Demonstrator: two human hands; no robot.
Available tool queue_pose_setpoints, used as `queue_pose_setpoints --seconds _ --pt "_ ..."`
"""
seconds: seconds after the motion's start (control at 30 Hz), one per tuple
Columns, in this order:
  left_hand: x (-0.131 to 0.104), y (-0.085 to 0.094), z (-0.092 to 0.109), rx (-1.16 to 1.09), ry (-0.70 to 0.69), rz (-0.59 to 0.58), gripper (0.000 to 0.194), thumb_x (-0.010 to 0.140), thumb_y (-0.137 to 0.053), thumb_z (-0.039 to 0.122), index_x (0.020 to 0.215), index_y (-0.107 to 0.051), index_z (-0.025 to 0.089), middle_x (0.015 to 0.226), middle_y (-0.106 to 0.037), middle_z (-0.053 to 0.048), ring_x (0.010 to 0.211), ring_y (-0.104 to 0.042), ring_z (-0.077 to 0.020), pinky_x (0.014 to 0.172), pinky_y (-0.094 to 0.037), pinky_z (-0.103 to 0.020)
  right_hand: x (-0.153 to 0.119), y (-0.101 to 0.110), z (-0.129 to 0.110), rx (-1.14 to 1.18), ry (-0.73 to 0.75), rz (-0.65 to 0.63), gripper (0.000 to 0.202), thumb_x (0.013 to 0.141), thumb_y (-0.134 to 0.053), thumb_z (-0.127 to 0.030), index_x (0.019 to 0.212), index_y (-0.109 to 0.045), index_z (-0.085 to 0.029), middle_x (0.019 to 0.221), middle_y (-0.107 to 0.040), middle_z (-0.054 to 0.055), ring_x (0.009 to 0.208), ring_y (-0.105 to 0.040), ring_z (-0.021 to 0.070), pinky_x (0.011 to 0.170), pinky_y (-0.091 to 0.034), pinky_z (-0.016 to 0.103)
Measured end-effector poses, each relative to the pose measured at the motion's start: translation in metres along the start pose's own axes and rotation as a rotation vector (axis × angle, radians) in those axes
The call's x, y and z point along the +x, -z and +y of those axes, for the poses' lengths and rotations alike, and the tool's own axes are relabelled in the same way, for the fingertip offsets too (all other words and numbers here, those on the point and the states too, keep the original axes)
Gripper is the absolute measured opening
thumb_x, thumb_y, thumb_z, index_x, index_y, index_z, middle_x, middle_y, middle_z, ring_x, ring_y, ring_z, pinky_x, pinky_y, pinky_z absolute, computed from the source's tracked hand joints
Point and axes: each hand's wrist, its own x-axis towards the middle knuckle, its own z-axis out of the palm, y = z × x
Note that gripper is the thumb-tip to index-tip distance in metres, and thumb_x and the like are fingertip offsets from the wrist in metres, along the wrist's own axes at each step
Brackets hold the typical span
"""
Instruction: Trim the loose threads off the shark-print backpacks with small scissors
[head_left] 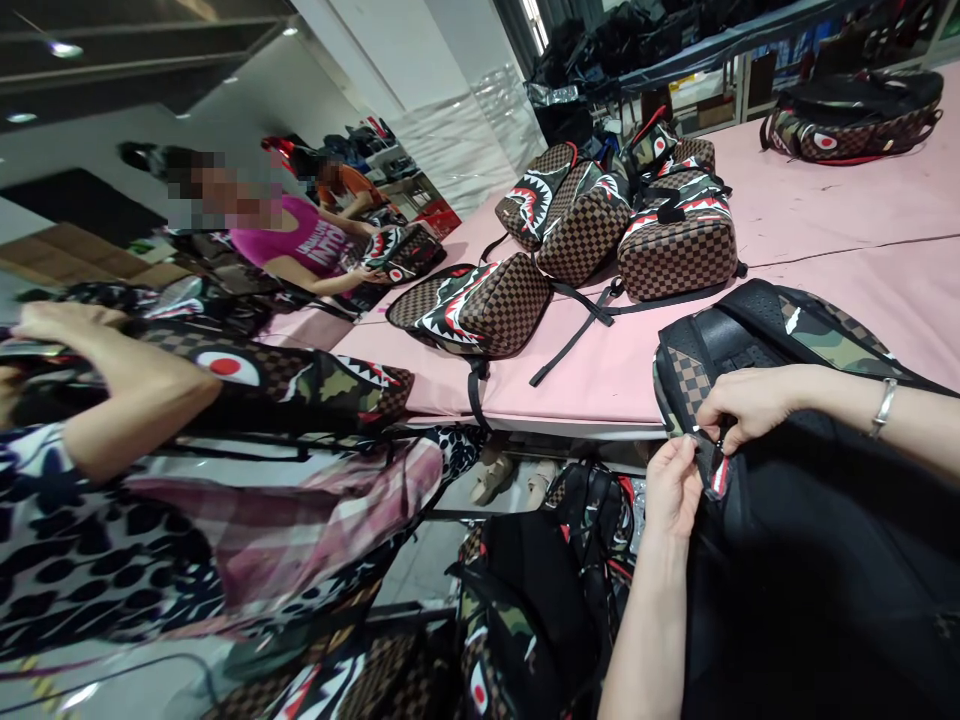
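Note:
A backpack (757, 320) in dark checks, camouflage and black lies at the right, partly over the pink table's edge. My left hand (673, 487) reaches up from below and pinches the bag's edge, fingers closed. Just above it my right hand (754, 408), with a silver bracelet on the wrist, is closed in a pinch at the same edge. Between the two hands a small dark flap with a red and white strip (719, 478) shows. Exactly what lies under the fingertips is hidden.
Several checked backpacks with shark-mouth prints (495, 310) stand on the pink table (810, 225); another bag (847, 120) lies at the far right. More bags (517, 590) fill the space below. A co-worker's arm (127, 370) is close at left; another person (300, 240) handles a bag behind.

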Motion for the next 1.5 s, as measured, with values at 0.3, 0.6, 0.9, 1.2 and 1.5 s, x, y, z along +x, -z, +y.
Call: queue_pose_setpoints --seconds 0.3,0.6,0.9,1.2,1.5 --pt "-0.004 -0.002 0.004 -0.012 0.026 -0.008 0.030 0.055 -0.080 0.026 0.068 -0.056 0.011 0.066 -0.057 0.000 0.061 -0.053 -0.0083 0.066 -0.044 -0.024 -0.005 0.010 0.007 -0.008 -0.086 -0.012 0.015 0.070 -0.063 -0.032 0.076 -0.060 -0.019 0.073 -0.061 -0.002 0.063 -0.051 0.0117 0.054 -0.030 0.021" --pt "-0.005 0.002 0.005 0.020 0.036 -0.017 0.034 0.054 -0.079 0.029 0.072 -0.057 0.011 0.074 -0.059 -0.003 0.066 -0.055 -0.0116 0.068 -0.045 -0.028 0.009 0.005 -0.009 -0.035 -0.036 -0.105 0.014 0.068 -0.064 -0.030 0.076 -0.062 -0.019 0.072 -0.061 -0.001 0.065 -0.051 0.0125 0.053 -0.028 0.021" --pt "-0.002 0.013 0.003 -0.051 0.044 -0.035 0.028 0.061 -0.076 0.026 0.074 -0.055 0.012 0.078 -0.060 -0.004 0.072 -0.059 -0.0134 0.067 -0.049 -0.027 0.000 -0.010 -0.003 0.158 0.092 0.021 0.012 0.073 -0.062 -0.029 0.078 -0.063 -0.018 0.072 -0.061 -0.002 0.065 -0.052 0.0106 0.058 -0.034 0.019" --pt "-0.019 0.036 -0.011 0.001 0.114 0.024 0.042 0.073 -0.066 0.036 0.108 -0.053 0.018 0.098 -0.062 -0.010 0.075 -0.062 -0.0172 0.063 -0.049 -0.028 -0.037 -0.056 0.041 0.141 0.020 0.663 0.027 0.083 -0.053 -0.041 0.096 -0.063 -0.018 0.097 -0.058 0.008 0.094 -0.052 0.0194 0.085 -0.037 0.032" --pt "-0.034 0.038 -0.024 0.225 0.022 -0.199 0.063 0.060 -0.075 0.012 0.117 -0.051 0.015 0.112 -0.060 -0.011 0.098 -0.057 -0.0169 0.086 -0.043 -0.027 -0.045 -0.073 0.040 0.131 0.149 0.658 0.021 0.087 -0.050 -0.033 0.098 -0.058 -0.017 0.095 -0.056 0.007 0.093 -0.050 0.0172 0.083 -0.040 0.031"
